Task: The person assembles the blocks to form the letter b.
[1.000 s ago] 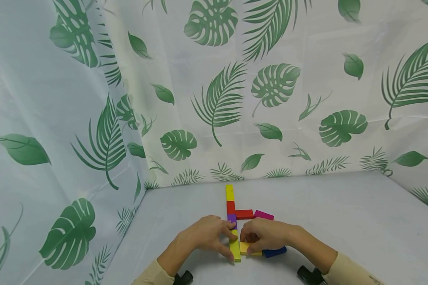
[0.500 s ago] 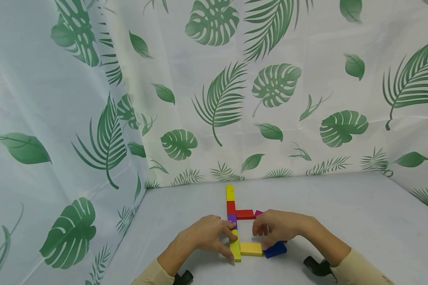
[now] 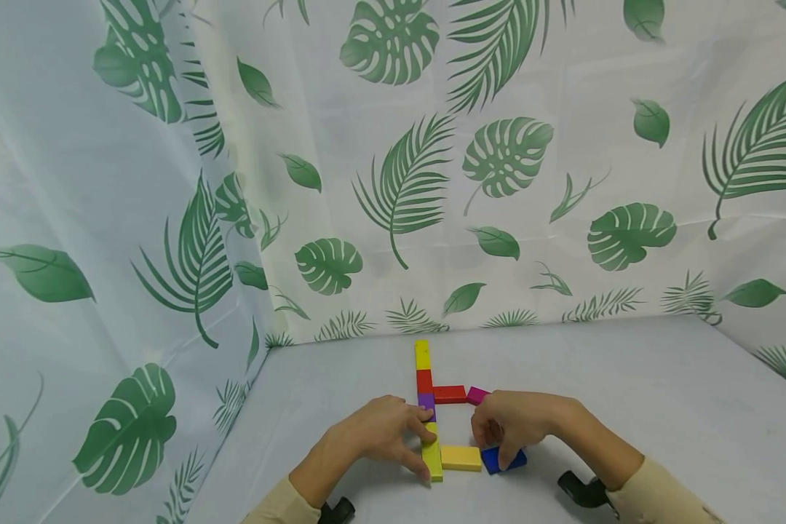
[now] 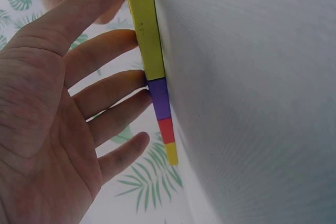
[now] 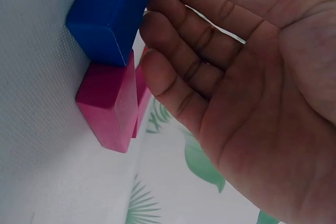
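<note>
In the head view, a straight row of blocks runs away from the person: a long yellow-green block (image 3: 433, 466), a purple block (image 3: 422, 400), a red block (image 3: 424, 381) and a yellow block (image 3: 422, 355). My left hand (image 3: 383, 433) rests on this row, fingertips against the yellow-green and purple blocks and thumb at the near end. My right hand (image 3: 520, 422) pinches a blue block (image 3: 491, 460) lying slightly askew beside a light yellow block (image 3: 461, 458). Past the blue block, the right wrist view shows a magenta block (image 5: 107, 106), which the hand hides in the head view.
Another red block (image 3: 449, 394) juts right from the row, with a magenta block (image 3: 477, 395) at its end, partly covered by the right hand. The white table meets a leaf-patterned curtain (image 3: 419, 218) behind and at the left.
My right hand has left the light yellow block, moved right and come down onto the blue block. The left hand has stayed in place.
</note>
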`<action>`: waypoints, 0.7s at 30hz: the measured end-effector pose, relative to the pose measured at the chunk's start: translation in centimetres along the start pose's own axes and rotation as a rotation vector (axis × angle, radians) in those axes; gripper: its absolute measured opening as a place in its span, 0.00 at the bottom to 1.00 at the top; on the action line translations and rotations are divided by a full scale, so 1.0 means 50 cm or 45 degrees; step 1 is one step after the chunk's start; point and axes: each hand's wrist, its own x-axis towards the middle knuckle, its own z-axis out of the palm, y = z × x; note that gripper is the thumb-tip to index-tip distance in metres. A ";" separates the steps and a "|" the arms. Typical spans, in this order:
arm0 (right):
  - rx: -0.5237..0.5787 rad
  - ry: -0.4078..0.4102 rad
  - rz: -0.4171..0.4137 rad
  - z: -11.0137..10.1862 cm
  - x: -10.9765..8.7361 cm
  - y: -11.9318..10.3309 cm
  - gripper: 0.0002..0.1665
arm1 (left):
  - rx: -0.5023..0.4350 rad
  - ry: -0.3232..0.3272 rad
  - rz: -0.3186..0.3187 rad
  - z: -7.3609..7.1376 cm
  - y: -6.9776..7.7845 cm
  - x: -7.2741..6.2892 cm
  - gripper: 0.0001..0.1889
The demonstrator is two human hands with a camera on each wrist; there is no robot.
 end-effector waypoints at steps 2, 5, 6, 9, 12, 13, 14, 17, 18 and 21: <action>0.002 -0.003 0.007 0.001 0.001 0.000 0.17 | -0.003 -0.002 -0.002 0.000 0.000 0.000 0.29; 0.002 -0.004 0.023 0.002 0.003 0.000 0.16 | -0.007 -0.007 -0.007 0.000 0.000 0.001 0.29; 0.002 -0.005 0.028 0.002 0.003 0.000 0.16 | -0.007 -0.007 -0.007 0.000 0.000 0.001 0.29; 0.002 -0.006 0.036 0.002 0.004 0.000 0.16 | -0.004 -0.004 -0.006 0.000 0.000 0.001 0.30; 0.006 -0.005 0.039 0.003 0.004 -0.001 0.16 | 0.001 0.002 -0.003 0.000 0.000 0.001 0.30; 0.008 -0.005 0.042 0.003 0.004 -0.002 0.17 | 0.002 0.003 -0.003 0.000 0.000 0.001 0.30; 0.009 -0.005 0.042 0.003 0.004 -0.003 0.17 | 0.002 0.003 -0.003 0.000 0.000 0.001 0.30; 0.015 -0.006 0.045 0.002 0.003 -0.004 0.17 | 0.002 0.002 -0.002 0.001 0.000 0.001 0.30; 0.015 -0.006 0.046 0.002 0.003 -0.005 0.17 | 0.003 0.002 -0.001 0.001 0.000 0.002 0.30; 0.017 -0.006 0.043 0.002 0.003 -0.006 0.16 | 0.006 0.003 0.001 0.001 0.000 0.002 0.30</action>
